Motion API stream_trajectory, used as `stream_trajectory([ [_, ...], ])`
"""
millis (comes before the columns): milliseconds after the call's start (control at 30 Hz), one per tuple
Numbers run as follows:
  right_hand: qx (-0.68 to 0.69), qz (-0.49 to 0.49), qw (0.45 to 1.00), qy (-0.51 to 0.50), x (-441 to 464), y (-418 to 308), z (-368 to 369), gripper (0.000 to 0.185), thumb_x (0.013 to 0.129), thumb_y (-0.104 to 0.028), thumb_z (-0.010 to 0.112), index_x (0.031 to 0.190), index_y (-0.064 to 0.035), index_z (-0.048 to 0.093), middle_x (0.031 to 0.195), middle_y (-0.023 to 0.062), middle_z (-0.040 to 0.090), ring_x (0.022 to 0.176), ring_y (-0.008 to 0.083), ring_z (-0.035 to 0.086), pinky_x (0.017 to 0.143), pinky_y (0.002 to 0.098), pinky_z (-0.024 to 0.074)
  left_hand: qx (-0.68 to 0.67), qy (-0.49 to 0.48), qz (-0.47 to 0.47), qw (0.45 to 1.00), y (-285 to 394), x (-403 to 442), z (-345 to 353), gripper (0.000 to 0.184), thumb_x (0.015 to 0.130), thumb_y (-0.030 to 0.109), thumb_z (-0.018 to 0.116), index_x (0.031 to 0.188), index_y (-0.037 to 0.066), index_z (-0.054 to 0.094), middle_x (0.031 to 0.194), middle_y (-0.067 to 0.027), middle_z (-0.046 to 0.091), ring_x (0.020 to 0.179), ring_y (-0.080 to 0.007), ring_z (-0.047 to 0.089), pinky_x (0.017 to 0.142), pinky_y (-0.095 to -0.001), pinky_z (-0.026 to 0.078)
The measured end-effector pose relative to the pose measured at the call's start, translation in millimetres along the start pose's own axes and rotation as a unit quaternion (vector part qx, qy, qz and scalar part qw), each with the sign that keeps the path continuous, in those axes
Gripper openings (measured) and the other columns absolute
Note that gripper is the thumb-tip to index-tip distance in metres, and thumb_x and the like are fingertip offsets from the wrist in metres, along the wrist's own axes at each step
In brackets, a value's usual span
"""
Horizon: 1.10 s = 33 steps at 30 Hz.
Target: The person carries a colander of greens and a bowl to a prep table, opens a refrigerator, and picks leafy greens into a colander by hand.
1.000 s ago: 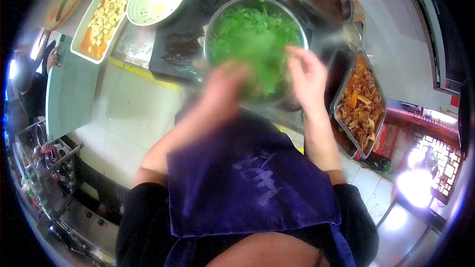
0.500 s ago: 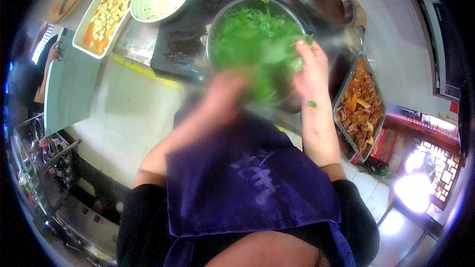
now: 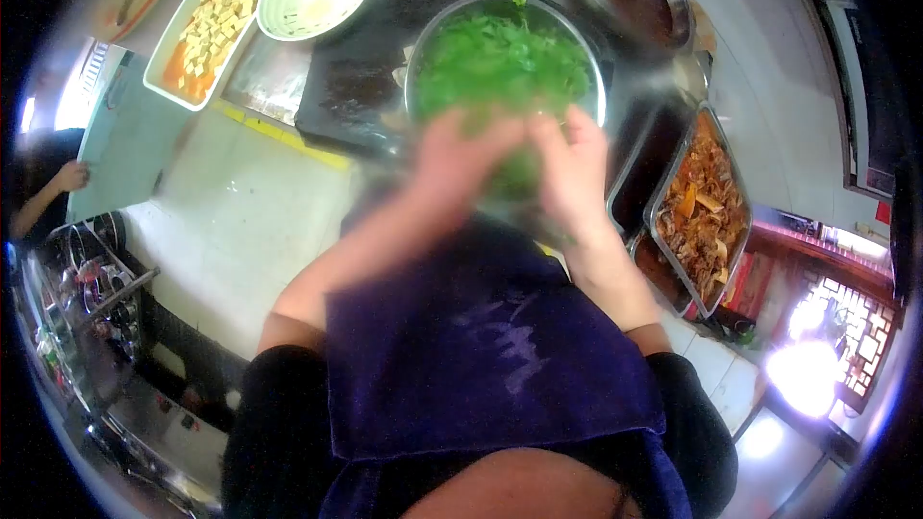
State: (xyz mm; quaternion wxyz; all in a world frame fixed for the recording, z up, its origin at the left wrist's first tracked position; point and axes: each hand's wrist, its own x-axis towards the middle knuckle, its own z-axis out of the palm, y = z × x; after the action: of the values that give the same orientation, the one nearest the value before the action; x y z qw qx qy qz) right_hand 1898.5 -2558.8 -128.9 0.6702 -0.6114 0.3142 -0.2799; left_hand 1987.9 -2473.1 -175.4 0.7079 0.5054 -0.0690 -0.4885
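A round metal bowl [image 3: 598,86] full of leafy greens [image 3: 505,53] stands in front of me. My left hand [image 3: 471,149] and my right hand [image 3: 572,159] meet over its near side, their fingertips nearly touching. Both hands are closed on some of the greens, and more green shows between and below them. Motion blurs the left hand most, so its separate fingers are hard to make out. Which leaves each hand grips is unclear. Part of the bowl's near rim is hidden behind my hands.
Beyond the bowl on the left are a white tray [image 3: 154,77] of cubed tofu in orange liquid and a white bowl [image 3: 336,10]. Right stands a metal tray [image 3: 657,216] of brown cooked food; a large pan [image 3: 678,14] is behind. Another person's hand [image 3: 72,176] holds a pale panel [image 3: 120,144].
My right hand has moved left and slightly toward me, bringing it beside the left hand. The left hand has shifted a little right. At far left, the other person's hand has moved lower.
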Motion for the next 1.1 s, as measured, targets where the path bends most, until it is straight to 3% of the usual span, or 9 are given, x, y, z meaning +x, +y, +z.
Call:
stream_trajectory([
  [167,0.188,0.055,0.978,0.068,10.5,-0.6,-9.9,0.019,0.087,-0.009,0.061,0.103,0.0002,0.060,0.097,0.0080,0.064,0.084,0.0145,0.060,0.079,0.0284,0.0489,-0.121,0.008,-0.006,0.993,-5.9,1.7,-7.2,0.022,0.082,0.009,0.065,0.101,0.005,0.055,0.092,-0.0068,0.062,0.080,-0.0185,0.062,0.071,-0.0331,0.052],
  [300,0.116,-0.105,0.974,0.163,22.3,-3.3,-34.8,0.015,0.087,-0.011,0.062,0.098,-0.0008,0.061,0.092,0.0075,0.064,0.080,0.0134,0.059,0.074,0.0269,0.0487,-0.079,0.007,0.053,0.995,-13.4,-0.8,-44.6,0.020,0.082,0.015,0.065,0.098,0.010,0.054,0.089,-0.0044,0.061,0.079,-0.0184,0.060,0.067,-0.0319,0.050],
  [367,-0.066,-0.194,0.957,0.207,22.1,-7.0,-45.7,0.013,0.088,-0.012,0.060,0.095,-0.0003,0.061,0.089,0.0061,0.064,0.080,0.0128,0.059,0.073,0.0269,0.0481,-0.241,0.012,-0.043,0.969,18.4,-17.4,-51.0,0.019,0.083,0.018,0.065,0.098,0.013,0.054,0.089,-0.0034,0.061,0.081,-0.0182,0.059,0.066,-0.0311,0.048],
  [433,-0.502,-0.308,0.800,0.116,32.2,12.8,-78.9,0.029,0.078,-0.016,0.069,0.103,-0.0045,0.062,0.095,0.0091,0.064,0.085,0.0252,0.061,0.076,0.0330,0.0495,-0.301,-0.038,-0.009,0.953,10.9,-17.5,-83.7,0.019,0.084,0.020,0.063,0.099,0.013,0.054,0.091,-0.0040,0.061,0.082,-0.0180,0.059,0.067,-0.0306,0.048],
  [533,-0.760,0.002,0.645,-0.082,33.2,35.3,-83.6,0.051,0.073,-0.030,0.071,0.120,-0.0145,0.058,0.118,0.0113,0.056,0.103,0.0286,0.055,0.082,0.0409,0.0494,-0.311,0.008,0.000,0.950,18.4,-25.5,-102.2,0.016,0.087,0.017,0.058,0.102,0.012,0.053,0.101,-0.0061,0.061,0.084,-0.0163,0.058,0.063,-0.0279,0.050],
  [700,-0.569,-0.174,0.800,-0.073,45.3,63.4,-36.2,0.024,0.076,-0.022,0.067,0.099,-0.0142,0.067,0.102,0.0059,0.064,0.094,0.0265,0.059,0.080,0.0358,0.0487,-0.285,0.048,-0.039,0.957,20.1,-27.6,-118.5,0.016,0.089,0.015,0.056,0.104,0.012,0.050,0.105,-0.0066,0.060,0.081,-0.0149,0.056,0.061,-0.0261,0.049],
  [833,-0.640,-0.258,0.719,-0.079,70.8,95.9,12.0,0.040,0.074,-0.022,0.069,0.113,-0.0176,0.061,0.116,0.0119,0.057,0.106,0.0275,0.053,0.088,0.0393,0.0456,-0.261,-0.018,-0.031,0.965,15.6,-10.2,-125.3,0.018,0.087,0.015,0.058,0.103,0.014,0.049,0.096,-0.0037,0.060,0.080,-0.0144,0.056,0.062,-0.0269,0.048],
  [967,-0.670,0.025,0.663,-0.333,59.4,92.6,13.3,0.032,0.070,-0.011,0.066,0.102,-0.0134,0.063,0.101,0.0098,0.062,0.094,0.0257,0.059,0.078,0.0408,0.0511,-0.047,-0.033,-0.004,0.998,23.1,8.4,-137.8,0.018,0.087,0.015,0.058,0.103,0.015,0.050,0.092,-0.0034,0.061,0.079,-0.0149,0.057,0.063,-0.0279,0.048],
  [1100,-0.677,-0.119,0.719,-0.100,45.6,73.3,-56.8,0.025,0.070,-0.005,0.062,0.093,-0.0124,0.064,0.094,0.0075,0.062,0.086,0.0273,0.060,0.072,0.0384,0.0517,0.027,-0.071,0.032,0.997,27.5,29.7,-156.3,0.016,0.086,0.015,0.059,0.100,0.014,0.051,0.089,-0.0022,0.061,0.079,-0.0151,0.058,0.064,-0.0280,0.048],
])
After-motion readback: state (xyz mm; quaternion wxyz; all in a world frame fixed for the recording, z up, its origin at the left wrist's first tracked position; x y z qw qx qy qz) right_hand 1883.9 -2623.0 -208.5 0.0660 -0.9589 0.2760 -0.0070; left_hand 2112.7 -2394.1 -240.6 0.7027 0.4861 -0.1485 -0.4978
